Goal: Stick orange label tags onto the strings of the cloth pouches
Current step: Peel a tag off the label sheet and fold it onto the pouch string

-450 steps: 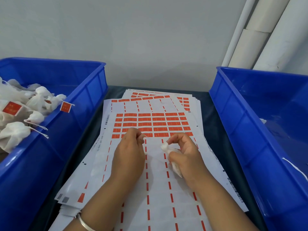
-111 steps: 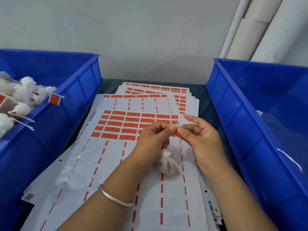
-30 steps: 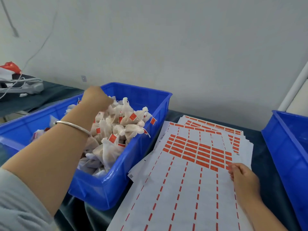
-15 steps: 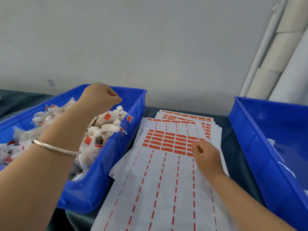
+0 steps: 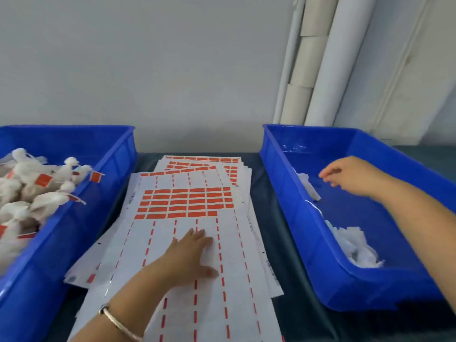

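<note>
- Head view: the left hand [image 5: 191, 255] is lying flat, fingers straight and spread, pressing on the bare lower part of the top label sheet [image 5: 187, 243], just below the remaining orange labels [image 5: 187, 203].
- The right hand [image 5: 345, 175] is hovering inside the right blue bin [image 5: 308, 218], fingers loosely bent and holding nothing, just beside a white pouch [image 5: 308, 186] lying against the bin's near wall.
- More untagged white pouches [image 5: 352, 243] are sitting in that bin's lower corner, leaving open blue floor between them and the hand.
- The left blue bin [image 5: 74, 218] is holding a heap of tagged pouches [image 5: 32, 193], their orange tags poking toward the rim.
- The sheets are filling the dark table [image 5: 283, 243] strip between the two bins, with narrow gaps at either edge.
- The left bin is being cut off by the frame edge, and the right forearm is running out of frame; the print on the labels is too small to read.
</note>
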Demonstrator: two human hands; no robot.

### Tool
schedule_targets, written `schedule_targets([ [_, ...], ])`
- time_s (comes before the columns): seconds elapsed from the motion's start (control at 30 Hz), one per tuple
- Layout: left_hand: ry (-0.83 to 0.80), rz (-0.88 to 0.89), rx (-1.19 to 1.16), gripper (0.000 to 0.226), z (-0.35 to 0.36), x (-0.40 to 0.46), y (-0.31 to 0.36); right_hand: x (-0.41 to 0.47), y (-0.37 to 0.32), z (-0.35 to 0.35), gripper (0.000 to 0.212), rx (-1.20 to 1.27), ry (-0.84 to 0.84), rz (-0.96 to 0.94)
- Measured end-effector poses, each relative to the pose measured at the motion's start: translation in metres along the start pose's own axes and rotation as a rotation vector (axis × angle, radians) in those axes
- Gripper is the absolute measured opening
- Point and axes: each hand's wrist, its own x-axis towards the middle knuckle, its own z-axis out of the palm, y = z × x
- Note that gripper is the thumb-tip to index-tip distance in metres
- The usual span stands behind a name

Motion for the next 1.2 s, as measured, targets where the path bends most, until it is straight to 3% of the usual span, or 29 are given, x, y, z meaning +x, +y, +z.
schedule_targets([
  [0.13,0.134,0.034,-0.026,0.078,0.024,0.013,-0.002,-0.004,0.042,0.002,0.031,-0.392,-0.398,0.045],
  [0.23,0.233,0.055,0.055,0.078,0.037,0.014,-0.005,-0.013,0.053,0.012,0.030,-0.334,-0.559,0.029],
  [0.37,0.298,0.040,0.090,0.087,0.044,0.013,-0.005,-0.016,0.055,0.025,0.019,-0.179,-0.484,-0.001],
  [0.77,0.333,0.027,0.091,0.090,0.044,0.010,-0.002,-0.022,0.076,-0.009,0.010,-0.261,-0.511,0.142],
  [1.1,0.334,0.018,0.081,0.090,0.043,0.008,0.001,-0.033,0.079,-0.031,0.014,0.005,-0.338,0.104],
  [1.2,0.340,0.016,0.071,0.090,0.043,0.007,0.002,-0.033,0.071,-0.038,0.019,0.076,-0.210,0.083],
])
